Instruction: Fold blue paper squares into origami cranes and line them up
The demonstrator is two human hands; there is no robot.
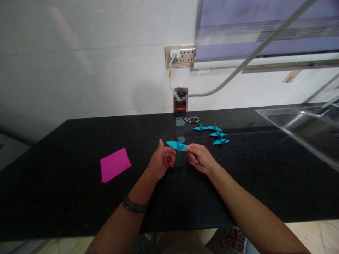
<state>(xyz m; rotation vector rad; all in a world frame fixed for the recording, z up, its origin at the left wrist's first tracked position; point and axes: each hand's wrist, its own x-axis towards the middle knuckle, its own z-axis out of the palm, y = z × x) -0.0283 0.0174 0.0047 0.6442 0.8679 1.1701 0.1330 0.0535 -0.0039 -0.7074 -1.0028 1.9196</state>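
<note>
A blue folded paper crane point(177, 145) is held just above the dark counter, its wings spread. My right hand point(199, 157) pinches its right end between thumb and forefinger, the other fingers curled under. My left hand point(162, 160) is close on the crane's other side, thumb raised away from loosely bent fingers, and appears to grip nothing. A dark bangle point(135, 205) circles my left wrist. Several more blue paper cranes point(217, 134) sit grouped on the counter beyond my right hand. To the left lies a stack of pink paper squares point(115, 165).
Against the tiled wall stands a small pixelated device point(181, 101), wired to a wall socket point(180, 55). A beaded string point(192, 120) rests before it. A thick grey cable point(238, 68) rises rightward. At the right is a metal sink point(304, 127) set into the black counter point(66, 201).
</note>
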